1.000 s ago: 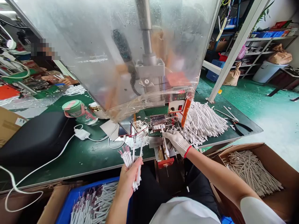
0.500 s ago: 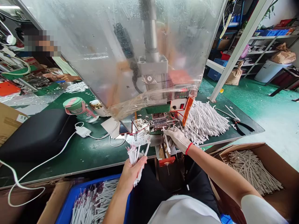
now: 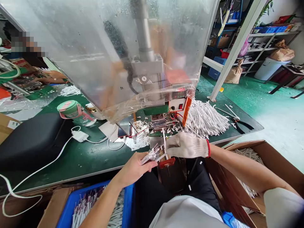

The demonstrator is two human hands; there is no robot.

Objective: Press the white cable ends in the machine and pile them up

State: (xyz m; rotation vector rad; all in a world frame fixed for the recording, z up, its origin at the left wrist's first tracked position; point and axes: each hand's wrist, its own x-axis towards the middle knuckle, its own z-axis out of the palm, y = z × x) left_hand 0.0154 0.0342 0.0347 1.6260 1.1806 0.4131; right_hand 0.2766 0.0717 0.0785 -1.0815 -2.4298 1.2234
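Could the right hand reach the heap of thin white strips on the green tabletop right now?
Probably yes: the white-gloved right hand is close by, with no barrier visible between it and the heap of thin white strips.

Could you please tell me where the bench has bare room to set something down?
The largest bare patch of green tabletop lies between the white power adapter and the front edge, right of the trailing white cable. Crowded: around the metal block, with scraps, the white strip pile, the left hand and gloved right hand nearby.
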